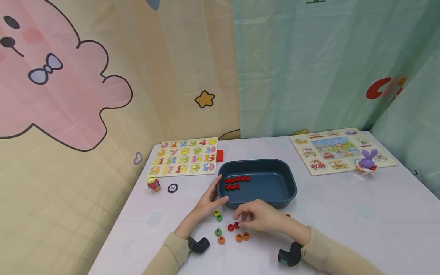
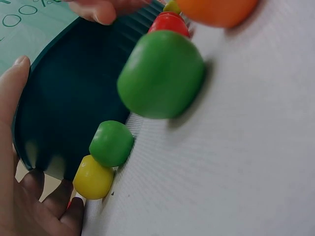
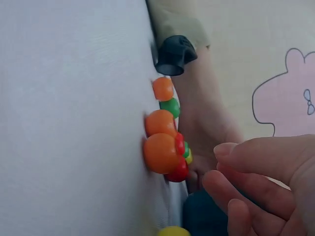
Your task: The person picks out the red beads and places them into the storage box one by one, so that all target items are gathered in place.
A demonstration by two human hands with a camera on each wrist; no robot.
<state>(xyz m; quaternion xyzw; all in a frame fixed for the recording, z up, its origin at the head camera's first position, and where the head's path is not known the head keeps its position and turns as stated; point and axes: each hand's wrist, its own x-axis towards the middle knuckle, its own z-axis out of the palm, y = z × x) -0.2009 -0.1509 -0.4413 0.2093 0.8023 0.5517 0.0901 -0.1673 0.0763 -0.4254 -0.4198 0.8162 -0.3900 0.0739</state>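
A dark blue tray (image 1: 280,183) holds several red beads (image 1: 232,180) in two rows at its left side. My left hand (image 1: 205,204) grips the tray's near left corner, with thumb and fingers spread around the rim. My right hand (image 1: 262,216) hovers in front of the tray, over two red beads (image 1: 230,227) on the table. Its thumb and fingers are loosely bent, with nothing between them in the right wrist view. Green beads (image 2: 112,143), a yellow bead (image 2: 93,178) and orange beads (image 3: 161,153) lie around on the table.
A number puzzle board (image 1: 187,156) lies at the back left beside a red block (image 1: 219,156). Left of the tray are a small toy figure (image 1: 153,183) and a round black-and-white disc (image 1: 173,188). A vehicle puzzle board (image 1: 338,149) and a purple-eared toy (image 1: 367,162) stand at the right.
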